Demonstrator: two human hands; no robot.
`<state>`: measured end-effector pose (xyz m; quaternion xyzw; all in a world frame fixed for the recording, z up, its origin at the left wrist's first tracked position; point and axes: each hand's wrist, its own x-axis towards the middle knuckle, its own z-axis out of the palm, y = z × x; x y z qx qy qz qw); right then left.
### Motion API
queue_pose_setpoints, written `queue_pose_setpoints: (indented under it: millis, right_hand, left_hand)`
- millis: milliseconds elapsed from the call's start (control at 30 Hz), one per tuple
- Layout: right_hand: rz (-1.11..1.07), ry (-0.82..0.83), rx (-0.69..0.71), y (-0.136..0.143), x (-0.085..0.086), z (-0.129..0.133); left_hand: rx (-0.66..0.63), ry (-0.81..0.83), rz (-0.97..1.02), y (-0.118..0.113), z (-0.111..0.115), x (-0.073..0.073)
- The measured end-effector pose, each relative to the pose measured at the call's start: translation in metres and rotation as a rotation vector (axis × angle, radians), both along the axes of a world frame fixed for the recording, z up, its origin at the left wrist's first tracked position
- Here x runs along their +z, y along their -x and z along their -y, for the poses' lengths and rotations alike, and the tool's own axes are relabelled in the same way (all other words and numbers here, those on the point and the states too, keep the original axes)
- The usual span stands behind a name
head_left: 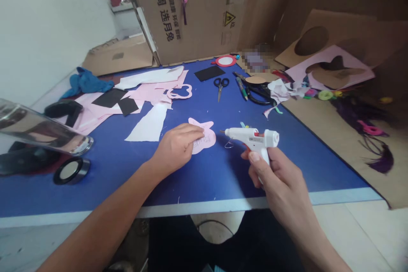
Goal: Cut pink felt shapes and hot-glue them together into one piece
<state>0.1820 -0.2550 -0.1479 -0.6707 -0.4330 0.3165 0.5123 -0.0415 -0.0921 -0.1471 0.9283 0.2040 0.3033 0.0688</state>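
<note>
My left hand [175,146] has its fingers pressed together on the left part of a pink bunny-shaped cutout [207,139] with pencil-like marks, near the middle of the blue table [204,178]. To the right, my right hand [277,170] is wrapped round the handle of a white glue gun [251,136]. The gun's nozzle points left, a short way from the cutout and not touching it. Beneath the nozzle hangs or lies a thin loop of thread or glue. Whether my left fingers pinch the cutout or only press it is hard to tell.
Beyond the cutout lie black scissors [220,86] and a black rectangle [209,73]. Pink and white scraps [148,123], a blue cloth [86,81], a clear bottle [41,126] and a round black lid [72,170] are at left. Cardboard and craft pieces [330,68] stand at right.
</note>
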Motion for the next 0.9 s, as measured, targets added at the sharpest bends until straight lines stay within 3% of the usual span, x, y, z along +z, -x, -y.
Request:
queue_pose_setpoints:
  millis: [167, 900]
  right_hand:
    - [0.023, 0.006, -0.003, -0.001, 0.0, 0.0]
    - [-0.021, -0.003, 0.017, -0.001, -0.001, -0.001]
  left_hand:
    - [-0.069, -0.072, -0.079, 0.0, 0.002, -0.003]
    - [-0.063, -0.174, -0.456, 0.003, 0.016, 0.0]
